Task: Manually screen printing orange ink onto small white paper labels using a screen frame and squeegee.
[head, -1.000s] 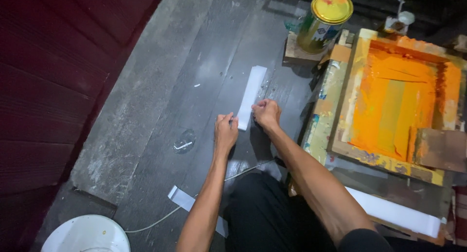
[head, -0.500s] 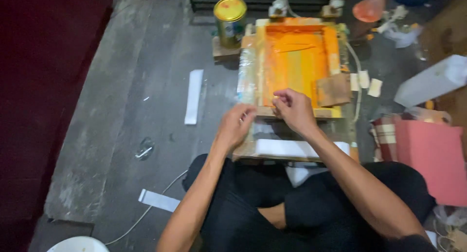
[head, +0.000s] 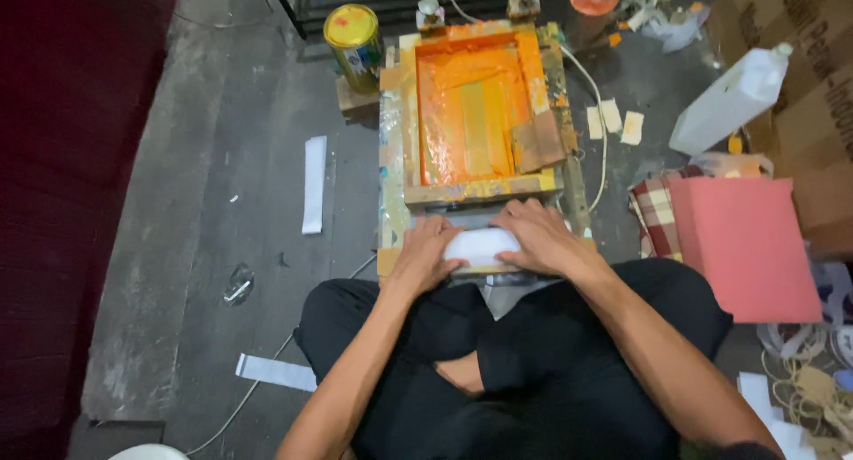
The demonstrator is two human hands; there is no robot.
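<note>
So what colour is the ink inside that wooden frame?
Bright orange ink, seen in the head view.

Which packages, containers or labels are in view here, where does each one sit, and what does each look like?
Tin can: left of the frame's far end; round, yellow lid, printed label.
White plastic bottle: far right, on its side; boxy, small cap.
Cardboard box: right edge; brown, dark print.
Pink flat pack: right of the knee; rectangular, on checked cloth.
No screens or signs.

Dim indoor light from above, glare on white strip (head: 481, 244) (overexposed), dark soft corners
</note>
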